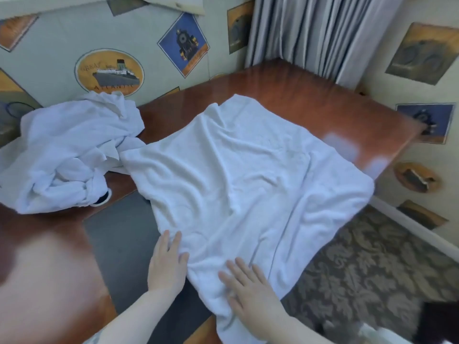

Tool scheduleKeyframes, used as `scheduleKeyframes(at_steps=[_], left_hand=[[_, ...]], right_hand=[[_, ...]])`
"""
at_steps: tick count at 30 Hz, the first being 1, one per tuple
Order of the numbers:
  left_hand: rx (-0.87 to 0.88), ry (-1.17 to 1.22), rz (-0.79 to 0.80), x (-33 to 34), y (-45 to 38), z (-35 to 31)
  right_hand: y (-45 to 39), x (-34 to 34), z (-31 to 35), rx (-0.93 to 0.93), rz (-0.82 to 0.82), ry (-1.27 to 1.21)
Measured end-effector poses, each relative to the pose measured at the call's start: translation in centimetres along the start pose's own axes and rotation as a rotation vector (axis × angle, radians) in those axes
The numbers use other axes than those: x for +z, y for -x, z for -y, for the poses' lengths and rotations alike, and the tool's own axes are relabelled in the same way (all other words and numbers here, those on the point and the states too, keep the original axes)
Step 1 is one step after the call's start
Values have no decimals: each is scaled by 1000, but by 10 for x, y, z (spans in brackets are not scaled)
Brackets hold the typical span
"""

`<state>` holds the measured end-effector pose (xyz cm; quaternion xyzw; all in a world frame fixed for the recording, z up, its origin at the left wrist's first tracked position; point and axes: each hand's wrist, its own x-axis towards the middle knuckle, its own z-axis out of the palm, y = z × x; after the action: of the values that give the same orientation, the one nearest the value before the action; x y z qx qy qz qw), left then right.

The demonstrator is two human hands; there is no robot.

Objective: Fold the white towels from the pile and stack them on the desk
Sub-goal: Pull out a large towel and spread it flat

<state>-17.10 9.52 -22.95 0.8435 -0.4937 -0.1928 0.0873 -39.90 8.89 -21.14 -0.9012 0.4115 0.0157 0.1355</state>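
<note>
A large white towel (243,175) lies spread and wrinkled over the brown wooden desk (310,95), its right edge hanging past the desk's side. My left hand (166,264) rests flat on the towel's near left edge with straight fingers. My right hand (248,291) presses flat on the towel's near corner, fingers spread. A crumpled pile of white towels (67,150) sits at the desk's back left, touching the spread towel's far left corner.
A dark grey mat (119,239) covers the desk's near middle. The wall with ship and train pictures (109,70) runs behind the pile. Grey curtains (318,31) hang at the back corner. Patterned carpet (372,269) lies to the right below the desk.
</note>
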Motion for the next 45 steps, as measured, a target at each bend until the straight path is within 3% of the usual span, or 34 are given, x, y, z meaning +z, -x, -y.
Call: scheduleKeyframes(at_steps=[2,4,5,7,9,16,20,22,24,26,28,30,34,37,39,41,45], left_hand=[[-222,344,-159,3,15,-12],[-440,618,-153,11,28,-25],[-464,643,-113,14,33,-30],[-432,581,-8,18,36,-39],[-417,600,4,15,29,-49],[-470,781,-282,-68,-53,-22],[-485,827,-440,-112,-87,20],[-436,906,-399,-117,-86,38],[-427,977,-226,-105,-72,57],[-468,807,-106,-80,-48,76],[-479,564,-128,-53,-21,88],[-502,498,-166,-35,-1,88],[-603,681,-240,-17,24,76],[-682,826,-357,-20,31,75],[-782,1034,-448,-24,32,71],[-917,1330,-549,-24,33,50],[-1041,1928,-540,-7,42,-29]], right_hand=[[3,-7,-5,23,51,-51],[6,-11,-7,139,-2,-71],[8,-11,-7,224,-9,-133],[15,-9,-7,373,42,-257],[17,-7,-6,390,90,-277],[-1,-16,-15,181,280,-294],[-7,-11,-10,143,260,-254],[-7,-7,-11,150,239,-265],[-5,-6,-15,175,251,-250],[-9,-3,-18,211,258,-232],[-18,-1,-18,235,273,-223],[-29,-2,-20,228,318,-219],[-44,-16,-28,148,368,-232],[-47,-25,-49,108,376,-463],[-41,-30,-73,131,314,-595],[-37,-31,-95,208,136,-608],[-30,-37,-124,427,-251,-561]])
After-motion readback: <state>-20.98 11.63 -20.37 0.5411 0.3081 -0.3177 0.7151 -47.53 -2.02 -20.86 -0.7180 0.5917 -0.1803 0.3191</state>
